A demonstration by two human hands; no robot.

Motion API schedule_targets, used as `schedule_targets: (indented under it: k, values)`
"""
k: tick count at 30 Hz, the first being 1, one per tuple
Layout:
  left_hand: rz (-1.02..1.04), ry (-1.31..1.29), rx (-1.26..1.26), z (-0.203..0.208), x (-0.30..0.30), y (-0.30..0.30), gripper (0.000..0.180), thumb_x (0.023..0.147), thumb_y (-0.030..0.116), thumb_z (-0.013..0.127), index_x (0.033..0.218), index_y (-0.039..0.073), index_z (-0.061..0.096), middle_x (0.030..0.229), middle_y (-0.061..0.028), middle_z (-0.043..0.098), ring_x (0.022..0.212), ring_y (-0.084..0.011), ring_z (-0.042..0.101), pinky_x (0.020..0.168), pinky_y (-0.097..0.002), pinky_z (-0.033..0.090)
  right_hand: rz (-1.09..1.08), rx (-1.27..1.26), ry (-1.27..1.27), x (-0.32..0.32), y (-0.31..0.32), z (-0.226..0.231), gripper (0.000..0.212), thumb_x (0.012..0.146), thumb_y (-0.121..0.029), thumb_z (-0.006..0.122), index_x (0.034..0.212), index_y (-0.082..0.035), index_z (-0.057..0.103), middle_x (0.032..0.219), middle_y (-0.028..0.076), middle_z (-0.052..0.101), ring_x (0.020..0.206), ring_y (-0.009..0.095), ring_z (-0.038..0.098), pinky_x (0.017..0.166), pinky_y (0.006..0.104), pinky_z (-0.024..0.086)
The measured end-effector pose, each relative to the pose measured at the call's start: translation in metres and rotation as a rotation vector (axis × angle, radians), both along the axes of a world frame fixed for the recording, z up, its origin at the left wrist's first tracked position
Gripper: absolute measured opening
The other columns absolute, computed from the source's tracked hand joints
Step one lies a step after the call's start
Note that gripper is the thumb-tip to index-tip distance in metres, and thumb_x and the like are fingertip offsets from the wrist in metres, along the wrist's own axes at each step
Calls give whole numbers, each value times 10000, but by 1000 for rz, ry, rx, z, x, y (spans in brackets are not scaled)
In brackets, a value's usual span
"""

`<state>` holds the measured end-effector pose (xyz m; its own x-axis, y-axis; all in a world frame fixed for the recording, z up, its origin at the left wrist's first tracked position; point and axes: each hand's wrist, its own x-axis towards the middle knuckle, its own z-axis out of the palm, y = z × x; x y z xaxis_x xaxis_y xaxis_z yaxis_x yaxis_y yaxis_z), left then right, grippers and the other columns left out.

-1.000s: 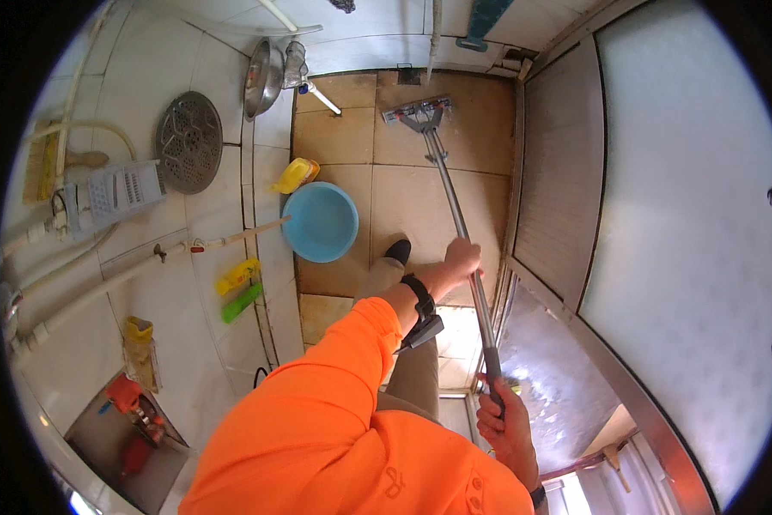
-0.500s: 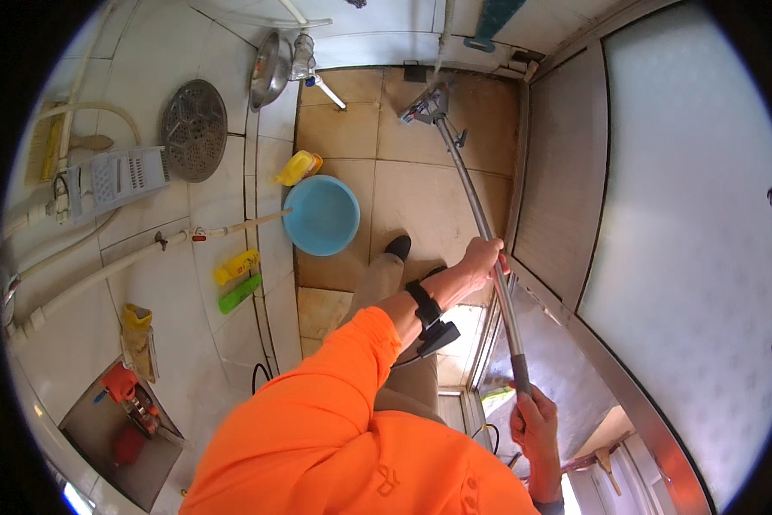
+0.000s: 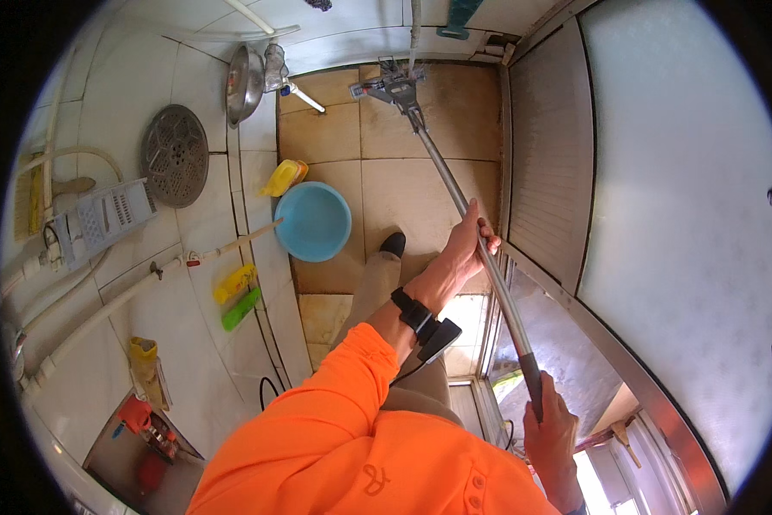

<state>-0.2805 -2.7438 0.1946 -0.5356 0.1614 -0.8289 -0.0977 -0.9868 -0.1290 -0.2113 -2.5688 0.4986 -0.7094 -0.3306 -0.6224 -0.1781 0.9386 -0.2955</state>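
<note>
A long-handled mop (image 3: 450, 176) slants across the tiled floor, its grey head (image 3: 395, 90) down by the far wall beneath a hanging pipe. My left hand (image 3: 468, 247) is wrapped round the middle of the metal pole, with a black strap and device on that wrist. Lower down, my right hand (image 3: 551, 429) grips the dark end of the pole close to my right side. What touches the floor under the mop head is too small to make out.
A blue basin (image 3: 313, 221) stands on the floor at left, with a yellow container (image 3: 285, 178) beside it. A white drain pipe (image 3: 307, 98) juts from the left wall. To the right are a frosted panel (image 3: 678, 215) and its metal frame. My dark shoe (image 3: 393, 245) is near the basin.
The mop head has swung left along the far wall and turned. My left hand has shifted slightly left and up in the picture, and my right hand slightly right and down.
</note>
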Motion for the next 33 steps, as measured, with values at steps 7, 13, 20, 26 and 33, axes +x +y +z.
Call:
schedule_targets:
  k: [7,13,20,26,33]
  values:
    - [-467,-225,-752,-61,-5,-24,343,915,311,591,825,15,444,615,-70,449,438,-225,511,366,-358,459,-344,-144,-292,12,-16,-68,569,846,-85,577,1383,-30,395,843,261,619,783,373,653,681,391,500]
    - [-369,-62,-731,-90,11,3,313,871,256,563,657,37,500,557,-94,518,440,-236,530,380,-403,418,-338,-147,-270,12,0,-57,547,855,-78,576,1375,-36,411,764,233,610,726,291,681,628,365,504]
    - [-1228,573,-1686,-162,52,23,159,716,219,657,597,117,631,667,-58,608,623,-233,631,541,-418,502,-182,105,-379,30,33,-103,507,824,-137,625,1283,6,465,747,217,602,700,316,641,650,447,499]
    - [-1269,393,-1095,-144,51,26,416,797,375,647,885,-30,617,821,-176,643,784,-294,667,674,-436,534,-702,-120,-706,-11,8,-244,302,800,-176,673,1015,-8,545,656,103,593,510,210,585,449,388,479]
    - [-1122,-343,-1457,-120,-10,-95,814,887,590,483,1243,-136,388,1061,-338,602,1019,-456,597,854,-516,479,-403,-105,-443,-16,-16,-202,197,787,-186,609,817,6,573,586,84,542,463,175,531,409,339,423]
